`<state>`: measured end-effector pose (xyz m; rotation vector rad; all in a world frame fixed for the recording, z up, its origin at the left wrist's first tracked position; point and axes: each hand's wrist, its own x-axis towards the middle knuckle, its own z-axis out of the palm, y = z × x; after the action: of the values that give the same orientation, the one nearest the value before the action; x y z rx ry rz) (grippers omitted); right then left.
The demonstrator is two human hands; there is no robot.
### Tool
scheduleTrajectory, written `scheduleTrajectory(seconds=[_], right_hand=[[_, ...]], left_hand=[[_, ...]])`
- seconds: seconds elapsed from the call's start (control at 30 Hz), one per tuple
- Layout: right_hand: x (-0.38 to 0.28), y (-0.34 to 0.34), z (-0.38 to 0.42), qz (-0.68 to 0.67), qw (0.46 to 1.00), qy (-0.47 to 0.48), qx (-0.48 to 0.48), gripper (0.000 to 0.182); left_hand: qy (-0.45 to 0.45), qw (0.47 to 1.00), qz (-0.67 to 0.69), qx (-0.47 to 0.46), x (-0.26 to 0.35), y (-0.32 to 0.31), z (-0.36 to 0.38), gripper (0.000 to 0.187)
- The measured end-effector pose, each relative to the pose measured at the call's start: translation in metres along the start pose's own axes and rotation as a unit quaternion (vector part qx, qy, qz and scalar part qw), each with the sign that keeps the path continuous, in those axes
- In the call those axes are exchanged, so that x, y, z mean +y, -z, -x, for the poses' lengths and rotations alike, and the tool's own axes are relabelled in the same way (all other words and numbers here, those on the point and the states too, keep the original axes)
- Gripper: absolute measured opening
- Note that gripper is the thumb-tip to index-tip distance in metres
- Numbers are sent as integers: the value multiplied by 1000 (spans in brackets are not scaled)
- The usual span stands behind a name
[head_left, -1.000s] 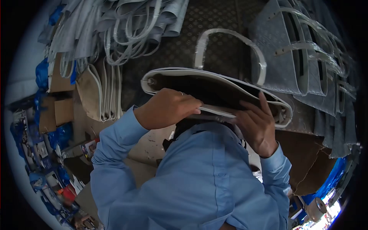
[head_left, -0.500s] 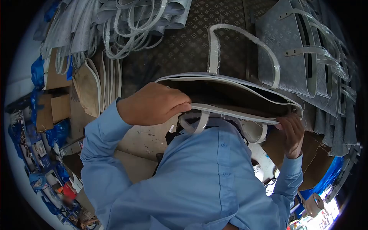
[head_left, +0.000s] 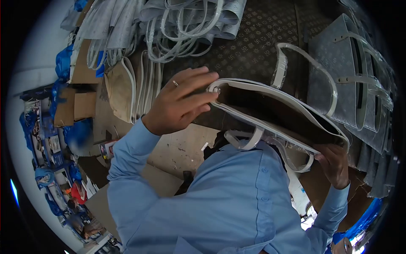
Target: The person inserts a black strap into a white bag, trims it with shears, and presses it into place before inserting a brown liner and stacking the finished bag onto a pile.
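Note:
A handbag point(head_left: 270, 125) with white trim and a dark inside stands in front of my body, its mouth gaping. One white strap, wrapped in clear plastic, rises at its far side; another hangs at the near side against my shirt. At the bag's left end is my left hand point(head_left: 182, 101), fingers stretched out and apart, fingertips right at the corner and a ring on one finger. My right hand point(head_left: 334, 165) grips the near rim at the right corner, its fingers reaching inside the mouth.
Grey bags with straps point(head_left: 338, 72) stand at the right on the dark patterned table point(head_left: 258, 38). Grey pieces with loose straps point(head_left: 182, 29) are heaped at the back left. Beige panels with white edging point(head_left: 120, 91) lean beside them. A cardboard box point(head_left: 84, 106) is further left.
My left hand has let go of the near rim and spread its fingers at the bag's left corner. My right hand keeps its grip. The whole view has shifted rightward and slightly down.

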<state>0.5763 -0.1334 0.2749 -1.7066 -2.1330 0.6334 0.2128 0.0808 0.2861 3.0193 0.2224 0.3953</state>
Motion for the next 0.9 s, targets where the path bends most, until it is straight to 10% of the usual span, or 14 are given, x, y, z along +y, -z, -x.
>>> scheduleTrajectory(seconds=[0.1, 0.33, 0.5, 0.57, 0.67, 0.77, 0.9], right_hand=[[-20, 3, -24, -50, 997, -51, -41, 30], [-111, -86, -150, -46, 999, 5, -3, 26], [-114, -102, -163, -77, 996, 42, -3, 17], [-112, -105, -161, -81, 989, 118, 43, 12], [-107, -101, -164, -75, 986, 141, 45, 11], [-109, -100, -173, -135, 990, 48, 19, 12], [-130, -114, -183, 71, 990, 112, 50, 14]], left_hand=[[271, 814, 490, 156, 7, -46, 22, 52], [355, 604, 578, 419, 41, -108, -35, 48], [374, 555, 590, 452, 47, -113, -33, 54], [319, 645, 569, 398, 39, -111, -29, 55], [334, 632, 588, 379, 38, -110, -26, 56], [325, 610, 616, 378, 35, -106, -28, 57], [283, 594, 674, 336, 20, -111, -17, 60]])
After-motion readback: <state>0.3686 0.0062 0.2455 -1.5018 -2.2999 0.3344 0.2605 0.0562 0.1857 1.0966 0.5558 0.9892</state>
